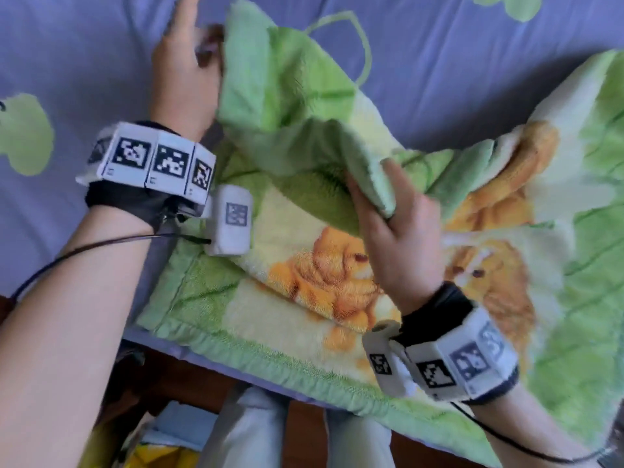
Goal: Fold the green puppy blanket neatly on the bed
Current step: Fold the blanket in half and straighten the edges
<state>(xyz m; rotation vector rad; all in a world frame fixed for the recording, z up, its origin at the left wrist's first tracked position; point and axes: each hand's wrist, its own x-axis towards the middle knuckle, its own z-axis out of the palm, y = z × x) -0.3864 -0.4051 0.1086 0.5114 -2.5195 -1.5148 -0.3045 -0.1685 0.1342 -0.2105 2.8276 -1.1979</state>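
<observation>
The green puppy blanket (304,298) lies spread on the bed, its printed side with orange puppies facing up. One edge is lifted and turned over, showing the plain green back. My left hand (185,72) grips that raised edge at its far end, near the top of the view. My right hand (398,238) pinches the same edge lower down, in the middle of the blanket, thumb on top of the cloth. Both wrists carry white marker bands.
The bed is covered by a purple sheet (456,69) with pale green shapes. The bed's near edge (209,359) runs across the lower part of the view, with my legs (250,430) and a brown floor below it. Thin black cables hang from both wrists.
</observation>
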